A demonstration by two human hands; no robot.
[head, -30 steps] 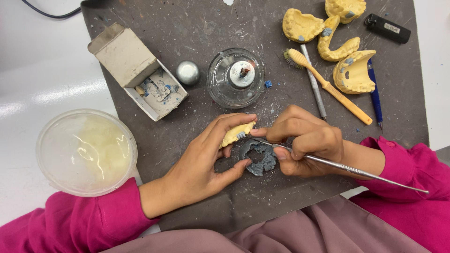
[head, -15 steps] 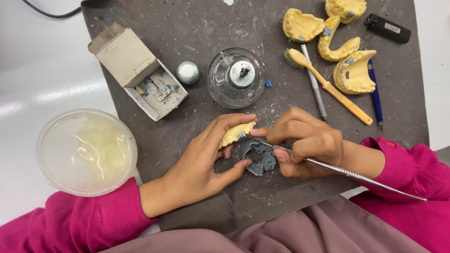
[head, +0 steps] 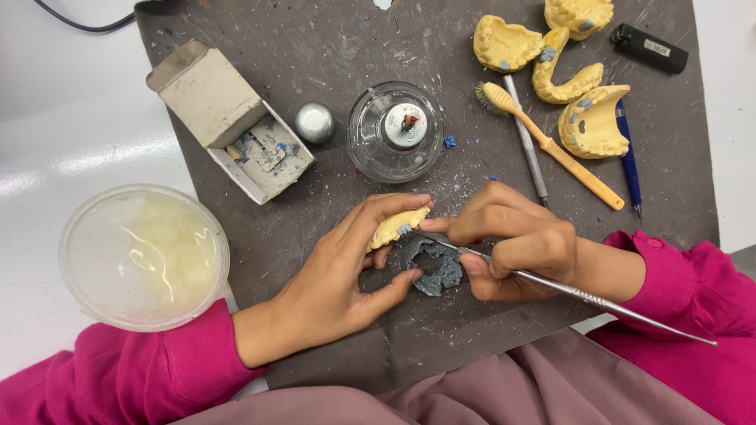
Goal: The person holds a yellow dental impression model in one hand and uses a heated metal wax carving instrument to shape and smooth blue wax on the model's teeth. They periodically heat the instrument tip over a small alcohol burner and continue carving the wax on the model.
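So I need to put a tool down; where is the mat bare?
Bare mat lies above the glass burner, and between it and the yellow casts. It is crowded around those casts, the toothbrush and both hands.

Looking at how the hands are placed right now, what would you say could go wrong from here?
The metal instrument in the right hand works close to the left hand fingertips on the yellow cast; a slip might jab them. Pressure might also chip the cast or the grey-blue piece beneath. The instrument's long rear end overhangs the mat toward the lap, so a sleeve could knock it.
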